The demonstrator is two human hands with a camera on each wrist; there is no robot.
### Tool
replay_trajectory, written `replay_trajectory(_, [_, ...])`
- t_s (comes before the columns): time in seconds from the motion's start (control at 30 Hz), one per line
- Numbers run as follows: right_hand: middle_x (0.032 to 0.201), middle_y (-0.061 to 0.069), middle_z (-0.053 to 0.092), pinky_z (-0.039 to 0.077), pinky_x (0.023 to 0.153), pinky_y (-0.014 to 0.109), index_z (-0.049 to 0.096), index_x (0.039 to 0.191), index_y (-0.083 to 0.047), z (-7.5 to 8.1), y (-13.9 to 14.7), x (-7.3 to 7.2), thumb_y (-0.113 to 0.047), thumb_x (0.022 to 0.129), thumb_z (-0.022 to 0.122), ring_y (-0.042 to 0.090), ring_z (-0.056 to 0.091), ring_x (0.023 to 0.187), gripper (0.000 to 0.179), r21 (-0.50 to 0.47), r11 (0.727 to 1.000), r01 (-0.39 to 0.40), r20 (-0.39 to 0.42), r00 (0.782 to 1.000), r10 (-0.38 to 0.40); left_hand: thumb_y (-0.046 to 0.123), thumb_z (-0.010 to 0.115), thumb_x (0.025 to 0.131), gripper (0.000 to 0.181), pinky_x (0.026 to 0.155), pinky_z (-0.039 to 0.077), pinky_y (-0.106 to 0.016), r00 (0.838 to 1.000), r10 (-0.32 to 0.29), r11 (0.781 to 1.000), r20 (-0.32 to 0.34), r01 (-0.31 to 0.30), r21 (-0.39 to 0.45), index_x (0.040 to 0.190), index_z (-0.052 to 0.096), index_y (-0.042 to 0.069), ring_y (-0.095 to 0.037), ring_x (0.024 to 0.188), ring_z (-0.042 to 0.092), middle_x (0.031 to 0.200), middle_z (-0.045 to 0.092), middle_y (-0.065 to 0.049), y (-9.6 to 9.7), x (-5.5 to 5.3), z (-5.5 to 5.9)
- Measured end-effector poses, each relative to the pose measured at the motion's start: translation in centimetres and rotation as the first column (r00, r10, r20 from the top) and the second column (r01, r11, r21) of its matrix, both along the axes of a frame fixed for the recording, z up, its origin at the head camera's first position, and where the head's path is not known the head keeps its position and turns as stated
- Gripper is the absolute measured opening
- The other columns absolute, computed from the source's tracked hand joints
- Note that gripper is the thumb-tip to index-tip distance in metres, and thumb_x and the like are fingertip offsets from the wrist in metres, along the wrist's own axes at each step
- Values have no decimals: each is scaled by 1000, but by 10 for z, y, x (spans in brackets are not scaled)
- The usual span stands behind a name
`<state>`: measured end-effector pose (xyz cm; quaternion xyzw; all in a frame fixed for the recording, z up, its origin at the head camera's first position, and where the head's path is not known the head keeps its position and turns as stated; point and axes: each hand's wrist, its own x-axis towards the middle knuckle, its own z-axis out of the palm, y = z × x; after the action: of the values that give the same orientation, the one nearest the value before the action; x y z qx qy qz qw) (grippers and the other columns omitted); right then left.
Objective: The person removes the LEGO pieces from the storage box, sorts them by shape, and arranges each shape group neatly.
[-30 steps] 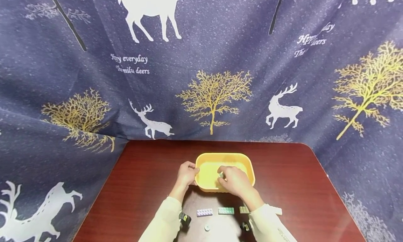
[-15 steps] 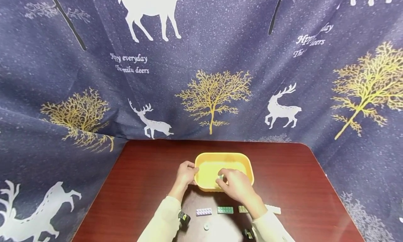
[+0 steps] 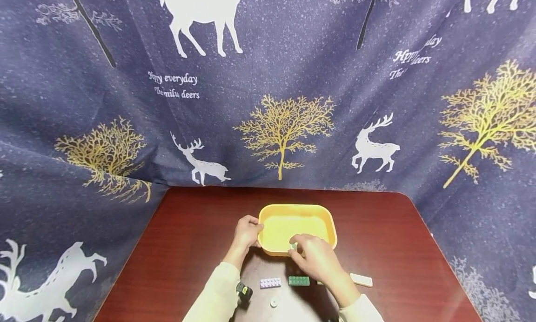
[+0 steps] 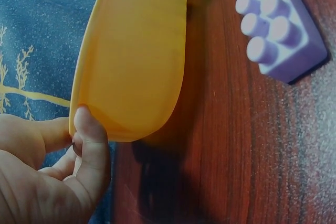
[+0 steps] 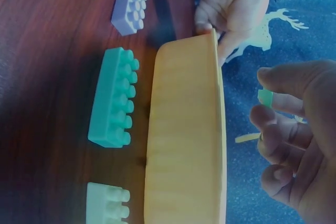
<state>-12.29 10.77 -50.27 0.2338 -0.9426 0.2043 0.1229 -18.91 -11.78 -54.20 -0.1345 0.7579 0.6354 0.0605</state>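
My left hand [image 3: 246, 232] pinches the left end of a yellow plastic bin [image 3: 293, 224], thumb on one side of the rim and fingers on the other. Over the near rim of the bin is my right hand [image 3: 316, 257]. It pinches a small green block [image 5: 265, 97], mostly covered by the fingers. In the right wrist view that block is held above rim height, apart from the bin wall [image 5: 184, 129]. Nearest in front of the bin lie a purple building brick [image 3: 270, 283] and a green building brick [image 3: 299, 281], both studs up.
A pale yellow brick [image 3: 320, 283] is mostly hidden under the right forearm. Right of the forearm lies a white brick [image 3: 361, 279]. A small round pale piece [image 3: 274, 302] sits near the purple brick. A patterned curtain [image 3: 268, 80] hangs behind the dark red table [image 3: 192, 229].
My right hand has drawn back from over the middle of the bin to its near rim, still pinching the green block. The left hand stays on the rim.
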Motion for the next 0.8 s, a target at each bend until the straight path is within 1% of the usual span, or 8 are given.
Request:
replay_trajectory(0.13, [82, -12, 68, 58, 65, 28, 73, 99, -21, -2, 2, 7, -27, 86, 79, 4, 63, 72, 15, -6, 1000, -5, -6, 1000, 5, 3, 67, 95, 20, 39, 56, -24, 1000, -3, 1000, -4, 3, -1, 111, 58, -8, -23, 53, 63, 93, 66, -23, 0, 1, 0])
replay_trajectory(0.27, [83, -12, 68, 57, 64, 28, 73, 99, -22, -5, 4, 13, -27, 86, 79, 3, 63, 73, 15, -5, 1000, 6, 4, 1000, -6, 3, 67, 95, 20, 39, 56, -25, 1000, -2, 1000, -8, 2, -4, 110, 59, -8, -23, 53, 64, 93, 66, -24, 0, 1, 0])
replay_trajectory(0.5, [87, -11, 70, 57, 62, 28, 72, 101, -22, -7, 9, 24, -25, 87, 78, 5, 67, 75, 15, -22, 1000, 15, 54, 998, -14, 2, 67, 95, 20, 39, 56, -25, 1000, -3, 1000, -5, 3, 8, 110, 58, -8, -23, 52, 64, 93, 67, -25, -1, -2, -1])
replay_trajectory(0.57, [86, -12, 69, 56, 60, 26, 72, 102, -23, -9, 10, 28, -26, 87, 78, 4, 65, 74, 16, -26, 1000, 18, 72, 997, -16, 2, 67, 95, 20, 39, 56, -25, 1000, 1, 1000, -7, -1, 13, 110, 59, -8, -23, 52, 64, 93, 67, -24, -1, -2, -2])
replay_trajectory(0.67, [83, -15, 67, 50, 57, 22, 72, 102, -25, -13, 10, 32, -29, 88, 78, 1, 59, 69, 16, -28, 999, 20, 111, 994, -17, 2, 67, 95, 20, 38, 56, -26, 1000, 0, 1000, -16, 0, 9, 110, 59, -9, -22, 52, 63, 92, 66, -24, -1, -2, -3])
replay_trajectory(0.8, [81, -17, 63, 44, 55, 18, 71, 98, -26, -19, 11, 36, -29, 88, 78, -2, 51, 66, 12, -32, 999, 4, 141, 990, 0, 2, 67, 95, 21, 39, 57, -25, 1000, 0, 1000, -10, 0, 6, 111, 59, -8, -22, 52, 63, 93, 66, -24, 0, -2, -5])
